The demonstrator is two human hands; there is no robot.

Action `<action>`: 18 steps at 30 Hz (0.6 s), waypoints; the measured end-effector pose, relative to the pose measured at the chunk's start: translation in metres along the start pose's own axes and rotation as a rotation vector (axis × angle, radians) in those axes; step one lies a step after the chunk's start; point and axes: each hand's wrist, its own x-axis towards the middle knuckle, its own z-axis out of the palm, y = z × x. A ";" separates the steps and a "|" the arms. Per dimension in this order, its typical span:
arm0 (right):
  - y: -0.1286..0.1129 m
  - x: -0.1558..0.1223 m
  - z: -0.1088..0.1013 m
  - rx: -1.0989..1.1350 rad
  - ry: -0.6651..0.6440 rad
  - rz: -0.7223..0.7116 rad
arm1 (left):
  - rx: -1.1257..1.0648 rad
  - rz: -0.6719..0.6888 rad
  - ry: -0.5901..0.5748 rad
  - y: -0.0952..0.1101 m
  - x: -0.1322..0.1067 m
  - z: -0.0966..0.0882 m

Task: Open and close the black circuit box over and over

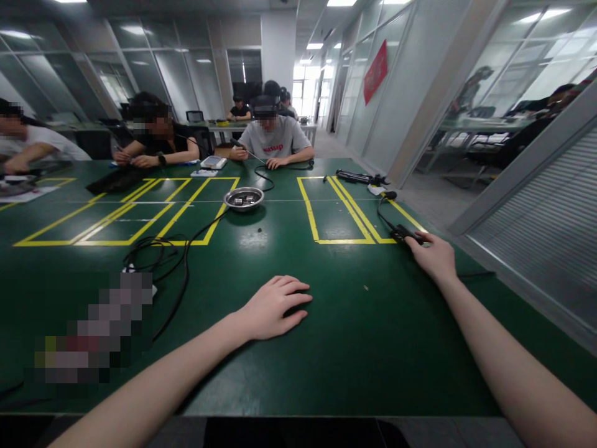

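My left hand (275, 306) lies palm down on the green tabletop (326, 354), fingers stretched and slightly apart, holding nothing. Farther forward at the right edge, my right hand (433, 254) has its fingertips closed on a small black cabled device (402, 234), whose exact kind I cannot make out. A thin black cable curves from that device to a dark rounded end piece (389, 195) beyond it. Ahead of my left hand, a shallow metal bowl (244, 208) contains several small shiny metal parts (242, 200).
Yellow tape outlines (342, 241) mark the table. A coiled black cable (153, 255) and a pixelated object (97, 330) lie left. A folded black tripod-like item (359, 177) rests far right. Across sits a person (275, 137) with a cabled tool; other people sit to the left.
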 end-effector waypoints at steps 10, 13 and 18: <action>-0.004 -0.005 -0.005 0.147 -0.076 0.179 | -0.037 -0.020 -0.007 0.001 0.000 -0.002; -0.001 -0.003 -0.005 0.083 -0.056 0.098 | -0.038 -0.012 -0.013 0.000 0.000 -0.002; 0.001 0.001 -0.003 -0.100 -0.030 -0.137 | -0.037 -0.006 -0.013 -0.001 0.000 -0.002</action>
